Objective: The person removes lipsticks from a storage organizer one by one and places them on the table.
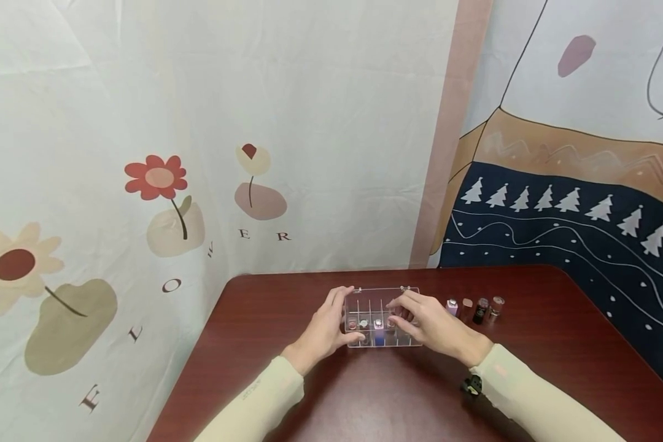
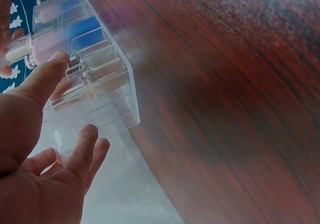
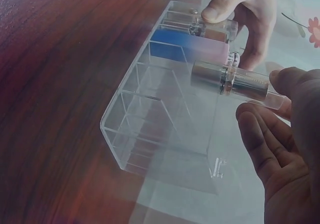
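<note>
A clear divided lipstick organizer (image 1: 359,302) stands on the table. My left hand (image 1: 327,319) grips its left side, thumb at the front and fingers towards the back. In the right wrist view, my right hand (image 3: 295,129) pinches a lipstick tube (image 3: 250,86) by its clear end, the other end at the mouth of a compartment. Beside that tube, a blue-and-pink lipstick (image 3: 190,48) sits in its slot. Further left in the organizer are clear-capped tubes (image 1: 363,325), near my left thumb. Several slots on the right side hold nothing.
Right of the organizer, several tubes stand on the dark red table (image 1: 254,344): a pink one (image 1: 452,307), a brownish one (image 1: 466,310), a black one (image 1: 480,311) and a clear-capped one (image 1: 496,307). A printed curtain (image 1: 331,153) hangs behind.
</note>
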Demonstrator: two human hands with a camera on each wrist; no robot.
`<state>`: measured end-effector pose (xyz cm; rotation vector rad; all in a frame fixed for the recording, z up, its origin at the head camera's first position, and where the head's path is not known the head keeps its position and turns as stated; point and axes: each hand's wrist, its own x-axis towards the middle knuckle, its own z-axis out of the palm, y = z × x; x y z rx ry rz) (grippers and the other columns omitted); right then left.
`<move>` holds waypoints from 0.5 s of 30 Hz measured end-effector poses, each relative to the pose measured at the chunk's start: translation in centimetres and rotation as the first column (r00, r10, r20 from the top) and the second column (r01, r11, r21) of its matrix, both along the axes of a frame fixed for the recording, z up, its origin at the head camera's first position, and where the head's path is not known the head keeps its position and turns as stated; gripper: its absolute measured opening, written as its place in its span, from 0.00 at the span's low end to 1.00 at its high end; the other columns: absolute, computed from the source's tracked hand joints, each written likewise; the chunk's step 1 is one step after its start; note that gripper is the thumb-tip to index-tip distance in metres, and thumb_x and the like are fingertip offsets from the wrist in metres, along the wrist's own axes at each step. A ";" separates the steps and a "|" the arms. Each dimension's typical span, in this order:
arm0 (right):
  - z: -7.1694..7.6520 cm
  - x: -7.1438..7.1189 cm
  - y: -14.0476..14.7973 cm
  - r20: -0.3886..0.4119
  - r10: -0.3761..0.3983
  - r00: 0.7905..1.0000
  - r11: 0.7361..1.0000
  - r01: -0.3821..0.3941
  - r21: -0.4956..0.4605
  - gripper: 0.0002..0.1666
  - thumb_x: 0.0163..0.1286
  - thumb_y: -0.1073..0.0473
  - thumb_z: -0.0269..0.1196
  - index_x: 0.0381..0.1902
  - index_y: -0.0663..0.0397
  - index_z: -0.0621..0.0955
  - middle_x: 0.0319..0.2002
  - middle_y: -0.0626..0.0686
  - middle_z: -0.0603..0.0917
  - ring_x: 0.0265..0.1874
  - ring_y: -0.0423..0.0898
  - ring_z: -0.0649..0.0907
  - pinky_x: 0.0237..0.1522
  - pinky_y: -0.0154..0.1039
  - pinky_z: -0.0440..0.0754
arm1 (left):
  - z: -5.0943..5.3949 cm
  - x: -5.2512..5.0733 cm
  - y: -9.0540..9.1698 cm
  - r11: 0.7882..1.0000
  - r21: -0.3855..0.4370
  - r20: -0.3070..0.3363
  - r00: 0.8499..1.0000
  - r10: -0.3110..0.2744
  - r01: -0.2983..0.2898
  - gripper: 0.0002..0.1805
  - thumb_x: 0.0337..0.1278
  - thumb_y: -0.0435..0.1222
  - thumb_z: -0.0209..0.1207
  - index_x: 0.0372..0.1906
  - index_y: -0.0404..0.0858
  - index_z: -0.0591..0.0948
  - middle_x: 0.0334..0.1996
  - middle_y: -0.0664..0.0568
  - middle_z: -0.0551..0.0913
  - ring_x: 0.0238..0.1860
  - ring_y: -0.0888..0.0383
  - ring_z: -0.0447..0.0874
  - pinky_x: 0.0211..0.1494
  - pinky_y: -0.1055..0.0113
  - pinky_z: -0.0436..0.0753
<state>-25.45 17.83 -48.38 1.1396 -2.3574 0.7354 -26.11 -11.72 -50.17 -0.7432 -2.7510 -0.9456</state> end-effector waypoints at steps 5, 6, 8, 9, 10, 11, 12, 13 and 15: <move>0.2 0.1 0.2 -0.027 -0.001 1.000 1.000 0.000 -0.012 0.19 0.73 0.65 0.82 0.58 0.53 0.90 0.42 0.47 0.89 0.36 0.32 0.83 0.36 0.26 0.89 | 0.0 0.0 0.0 1.000 -0.001 0.004 1.000 0.001 -0.001 0.60 0.57 0.39 0.90 0.88 0.35 0.66 0.83 0.38 0.72 0.60 0.40 0.96 0.68 0.48 0.96; 0.3 0.2 0.3 -0.029 -0.003 1.000 1.000 0.002 -0.016 0.19 0.72 0.65 0.83 0.58 0.53 0.90 0.42 0.47 0.89 0.36 0.33 0.84 0.36 0.26 0.89 | 0.0 0.0 0.0 1.000 -0.002 0.003 1.000 0.000 0.000 0.60 0.57 0.39 0.90 0.88 0.35 0.66 0.83 0.38 0.72 0.60 0.40 0.96 0.68 0.48 0.96; 0.4 0.2 0.4 -0.030 -0.005 1.000 1.000 0.004 -0.027 0.20 0.72 0.66 0.83 0.58 0.54 0.90 0.42 0.48 0.89 0.36 0.33 0.84 0.36 0.27 0.90 | 0.0 0.0 0.0 1.000 -0.002 0.001 1.000 -0.001 0.001 0.60 0.57 0.40 0.90 0.89 0.36 0.66 0.83 0.38 0.72 0.60 0.41 0.96 0.69 0.47 0.96; 0.5 0.3 0.4 -0.032 -0.007 0.999 1.000 0.006 -0.029 0.20 0.71 0.66 0.83 0.58 0.54 0.91 0.42 0.48 0.89 0.36 0.33 0.84 0.36 0.27 0.90 | 0.0 0.0 0.0 1.000 -0.002 0.001 1.000 -0.002 0.002 0.60 0.57 0.40 0.90 0.89 0.36 0.66 0.83 0.38 0.72 0.60 0.41 0.96 0.69 0.47 0.96; 0.6 0.3 0.5 -0.029 -0.009 1.000 0.999 0.008 -0.031 0.20 0.71 0.66 0.83 0.58 0.54 0.91 0.42 0.48 0.89 0.36 0.33 0.84 0.36 0.27 0.90 | 0.0 0.0 0.0 1.000 -0.001 0.000 1.000 -0.003 0.003 0.60 0.58 0.40 0.89 0.89 0.36 0.66 0.83 0.38 0.72 0.60 0.41 0.96 0.69 0.46 0.95; 0.7 0.3 0.5 -0.027 -0.010 1.000 0.999 0.009 -0.031 0.20 0.71 0.67 0.83 0.58 0.54 0.91 0.42 0.48 0.89 0.36 0.33 0.84 0.36 0.28 0.91 | 0.0 0.0 0.0 1.000 0.001 0.000 1.000 -0.005 0.005 0.60 0.58 0.40 0.89 0.89 0.35 0.66 0.83 0.38 0.72 0.61 0.40 0.95 0.69 0.46 0.95; 0.8 0.4 0.6 -0.023 -0.013 1.000 0.999 0.012 -0.030 0.20 0.71 0.67 0.83 0.58 0.54 0.91 0.43 0.48 0.89 0.36 0.33 0.84 0.37 0.28 0.91 | 0.0 -0.1 0.0 1.000 0.000 0.000 1.000 -0.005 0.005 0.60 0.58 0.40 0.89 0.89 0.35 0.66 0.83 0.38 0.72 0.61 0.41 0.95 0.70 0.46 0.95; 0.9 0.4 0.7 -0.019 -0.014 1.000 1.000 0.013 -0.027 0.20 0.71 0.66 0.83 0.58 0.54 0.91 0.43 0.47 0.89 0.36 0.33 0.85 0.37 0.28 0.91 | 0.0 -0.1 -0.1 1.000 -0.002 -0.001 1.000 -0.006 0.006 0.60 0.58 0.40 0.89 0.89 0.35 0.66 0.83 0.37 0.72 0.61 0.41 0.96 0.70 0.46 0.95; 1.1 0.5 0.9 -0.014 -0.015 1.000 1.000 0.015 -0.023 0.20 0.72 0.66 0.83 0.59 0.55 0.91 0.43 0.47 0.89 0.36 0.34 0.85 0.37 0.30 0.92 | -0.1 -0.1 -0.1 1.000 -0.009 -0.014 1.000 -0.008 0.008 0.60 0.57 0.40 0.90 0.88 0.34 0.66 0.82 0.37 0.72 0.59 0.41 0.96 0.69 0.47 0.96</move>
